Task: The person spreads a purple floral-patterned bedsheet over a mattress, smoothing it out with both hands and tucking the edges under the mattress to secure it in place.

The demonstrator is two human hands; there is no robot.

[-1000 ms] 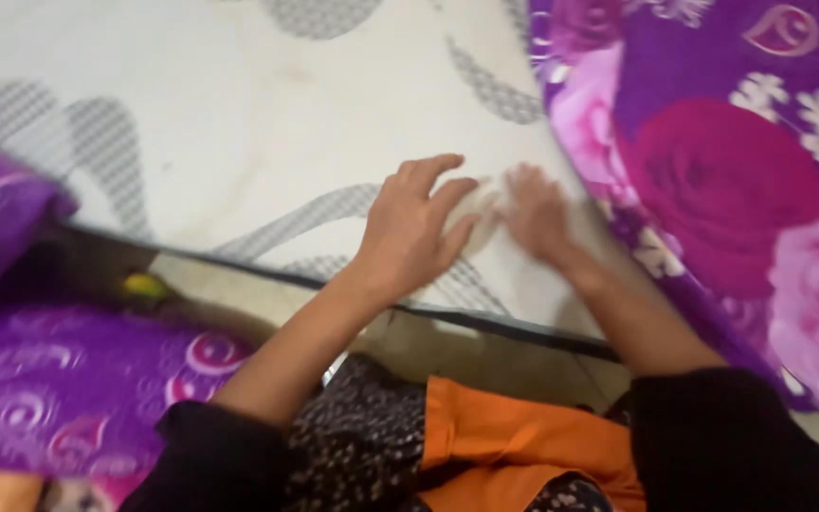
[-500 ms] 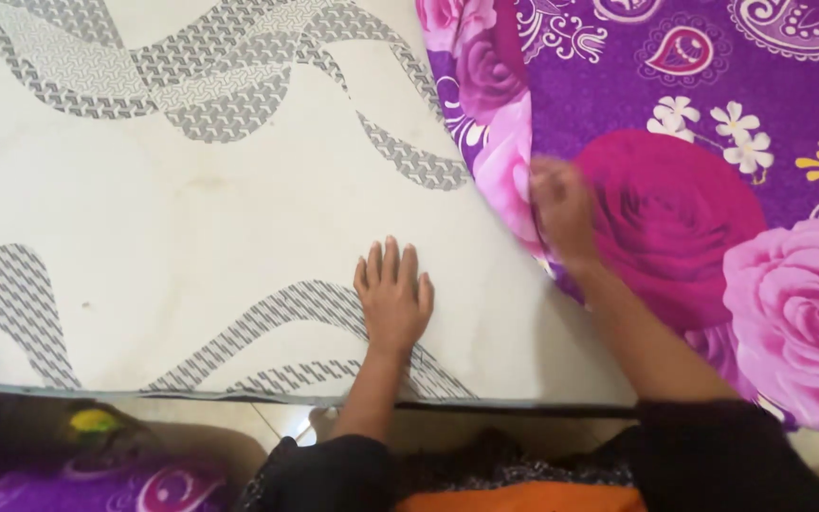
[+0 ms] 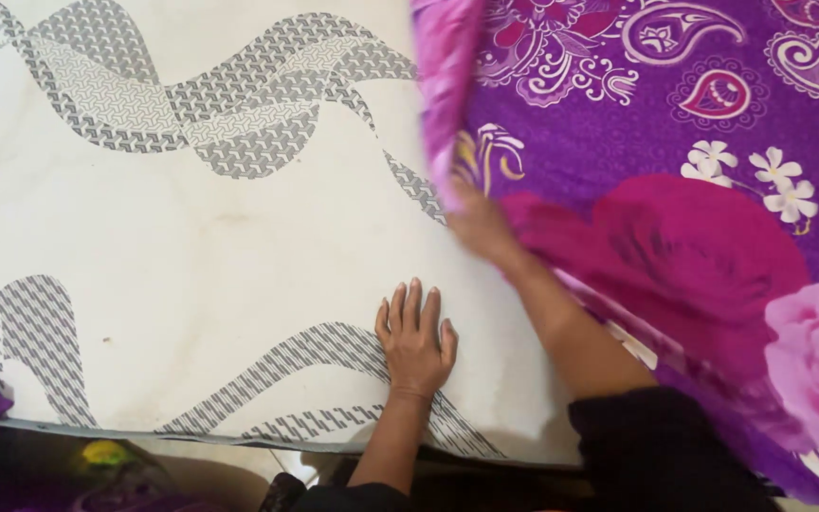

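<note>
Left hand [image 3: 416, 343] lay flat, palm down and fingers spread, on the bare white mattress [image 3: 191, 237] with grey wave patterns, low in the centre of the frame, holding nothing. Right hand [image 3: 479, 223], blurred, sat just right of centre at the edge of the purple floral bedsheet [image 3: 675, 190], seemingly closed on that edge, though too smeared to tell for sure. Sheet covered the right side of the frame, its left edge lifted and folded over above the right hand.
</note>
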